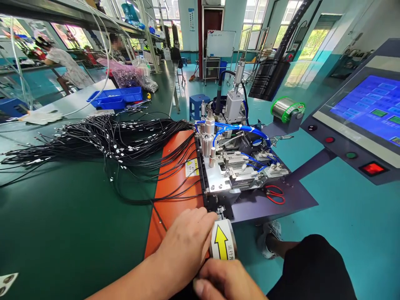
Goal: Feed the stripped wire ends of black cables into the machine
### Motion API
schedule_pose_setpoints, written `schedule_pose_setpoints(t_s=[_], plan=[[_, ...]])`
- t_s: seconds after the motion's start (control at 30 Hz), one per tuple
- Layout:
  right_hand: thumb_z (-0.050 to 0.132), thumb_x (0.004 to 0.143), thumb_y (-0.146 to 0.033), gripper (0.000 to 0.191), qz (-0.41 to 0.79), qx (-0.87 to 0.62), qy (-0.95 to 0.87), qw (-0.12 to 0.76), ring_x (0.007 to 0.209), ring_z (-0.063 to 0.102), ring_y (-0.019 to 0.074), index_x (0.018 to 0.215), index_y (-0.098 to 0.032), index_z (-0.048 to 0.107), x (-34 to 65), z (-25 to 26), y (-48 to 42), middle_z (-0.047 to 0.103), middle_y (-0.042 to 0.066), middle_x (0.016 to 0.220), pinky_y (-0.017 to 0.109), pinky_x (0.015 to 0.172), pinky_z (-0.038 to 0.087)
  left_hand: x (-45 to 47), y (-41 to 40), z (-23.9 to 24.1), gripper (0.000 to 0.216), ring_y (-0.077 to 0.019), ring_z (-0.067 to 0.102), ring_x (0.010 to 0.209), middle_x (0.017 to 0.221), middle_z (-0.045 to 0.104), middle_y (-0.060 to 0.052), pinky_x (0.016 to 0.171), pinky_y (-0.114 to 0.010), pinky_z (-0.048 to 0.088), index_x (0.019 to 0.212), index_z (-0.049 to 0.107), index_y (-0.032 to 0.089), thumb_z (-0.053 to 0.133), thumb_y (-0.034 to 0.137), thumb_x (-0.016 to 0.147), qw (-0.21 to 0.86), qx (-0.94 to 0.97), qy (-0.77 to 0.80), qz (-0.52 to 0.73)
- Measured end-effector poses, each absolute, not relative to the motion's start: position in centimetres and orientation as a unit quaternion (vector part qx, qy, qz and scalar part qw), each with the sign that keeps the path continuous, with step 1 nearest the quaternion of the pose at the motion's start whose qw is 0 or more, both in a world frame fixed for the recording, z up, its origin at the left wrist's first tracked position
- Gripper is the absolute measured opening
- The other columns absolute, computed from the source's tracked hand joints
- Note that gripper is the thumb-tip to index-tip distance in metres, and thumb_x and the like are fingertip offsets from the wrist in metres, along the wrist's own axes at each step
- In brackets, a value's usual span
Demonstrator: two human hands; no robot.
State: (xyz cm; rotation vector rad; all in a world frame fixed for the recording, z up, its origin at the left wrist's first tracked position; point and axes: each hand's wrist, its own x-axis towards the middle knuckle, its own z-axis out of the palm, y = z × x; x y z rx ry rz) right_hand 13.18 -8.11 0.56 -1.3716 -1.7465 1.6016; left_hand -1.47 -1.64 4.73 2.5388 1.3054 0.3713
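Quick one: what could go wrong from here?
Left hand and right hand are bare and close to the arrow-marked drum; fingers could get pinched if it turns.
Loose cables overlap across the orange plate; they might tangle or snag.
Scissors lie beside the machine; a bump might shift them.

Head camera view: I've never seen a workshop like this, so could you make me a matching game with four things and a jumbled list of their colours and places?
Things:
1. Scissors
2. Cables
3. Wire spool
4. Arrow

Descriptions:
A. Green rims around silvery wire
B. Yellow on a white background, next to the left hand
C. Black, many heaped on the green tabletop
D. Red handles, lying beside the machine

Right pairs: 1-D, 2-C, 3-A, 4-B
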Motion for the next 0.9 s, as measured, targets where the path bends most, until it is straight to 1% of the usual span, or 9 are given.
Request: schedule_pose_setpoints(t_s=[0.07,0.1,0.13,0.23,0.33,0.43,0.57,0.77,0.9], plan=[[0.055,0.089,-0.028,0.021,0.535,-0.503,-0.633,0.246,0.059,0.049,0.0118,0.076,-0.018,0.069,14.9,2.6,-6.6,0.06,-0.002,0.063,0.021,0.055,0.037,-1.3,-1.6,5.0,0.02,-0.0193,0.056,0.076,0.084,0.063,-0.003,0.069,-0.031,0.047,0.104,0.063,0.021,0.044,0.019,0.098,0.206,0.87,0.413,0.173],[0.052,0.091,-0.029,0.024,0.52,-0.511,-0.627,0.275,0.062,0.052,0.0128,0.077,-0.019,0.069,15.8,3.5,-5.8,0.062,-0.002,0.066,0.022,0.059,0.04,-1.2,-1.5,5.0,0.021,-0.0183,0.056,0.077,0.086,0.063,-0.002,0.07,-0.03,0.047,0.105,0.062,0.022,0.042,0.02,0.1,0.235,0.868,0.393,0.193],[0.051,0.094,-0.032,0.024,0.509,-0.535,-0.604,0.299,0.067,0.055,0.0141,0.083,-0.02,0.07,16.6,4.1,-5.2,0.065,-0.001,0.073,0.023,0.063,0.043,-1.1,-1.4,5.0,0.022,-0.0176,0.056,0.079,0.089,0.064,-0.002,0.072,-0.029,0.047,0.108,0.062,0.022,0.041,0.02,0.101,0.259,0.865,0.376,0.209],[0.055,0.093,-0.04,0.024,0.497,-0.573,-0.563,0.327,0.069,0.058,0.0158,0.086,-0.022,0.07,18.3,4.5,-4.0,0.067,0.0,0.077,0.024,0.063,0.045,-0.8,-1.0,4.5,0.023,-0.0176,0.056,0.086,0.095,0.063,-0.004,0.077,-0.029,0.047,0.114,0.06,0.021,0.041,0.018,0.101,0.298,0.853,0.359,0.233],[0.059,0.091,-0.042,0.023,0.484,-0.59,-0.542,0.351,0.068,0.056,0.0156,0.087,-0.022,0.069,18.9,3.4,-4.0,0.064,0.0,0.075,0.024,0.062,0.046,-0.5,-0.6,3.2,0.019,-0.018,0.055,0.085,0.091,0.062,-0.006,0.076,-0.029,0.047,0.109,0.062,0.019,0.045,0.019,0.1,0.289,0.844,0.361,0.273],[0.061,0.09,-0.044,0.025,0.476,-0.605,-0.513,0.38,0.069,0.057,0.0156,0.1,-0.022,0.066,19.1,1.9,-4.8,0.061,0.0,0.077,0.025,0.063,0.048,-0.1,-0.4,1.9,0.016,-0.0177,0.054,0.082,0.088,0.062,-0.006,0.072,-0.029,0.045,0.104,0.063,0.019,0.048,0.019,0.099,0.251,0.841,0.365,0.311],[0.062,0.09,-0.044,0.033,0.434,-0.626,-0.501,0.411,0.072,0.059,0.0163,0.115,-0.022,0.06,19.3,0.6,-5.5,0.061,0.001,0.083,0.026,0.066,0.051,0.2,-0.5,1.0,0.014,-0.0177,0.054,0.083,0.088,0.061,-0.005,0.073,-0.03,0.044,0.101,0.061,0.018,0.047,0.019,0.099,0.235,0.838,0.382,0.312],[0.059,0.093,-0.038,0.026,0.383,-0.617,-0.538,0.428,0.076,0.06,0.016,0.115,-0.025,0.062,19.2,0.9,-5.0,0.059,0.002,0.09,0.026,0.07,0.051,0.1,-0.6,1.0,0.017,-0.0165,0.054,0.077,0.084,0.057,-0.004,0.069,-0.029,0.043,0.096,0.059,0.018,0.043,0.022,0.102,0.237,0.832,0.403,0.299],[0.058,0.094,-0.032,0.024,0.365,-0.605,-0.557,0.436,0.079,0.061,0.0169,0.117,-0.026,0.063,18.7,1.1,-4.7,0.06,0.003,0.093,0.027,0.071,0.051,0.2,-0.6,0.9,0.022,-0.0156,0.051,0.072,0.079,0.054,-0.003,0.066,-0.028,0.042,0.092,0.057,0.017,0.039,0.022,0.103,0.231,0.832,0.412,0.292]])
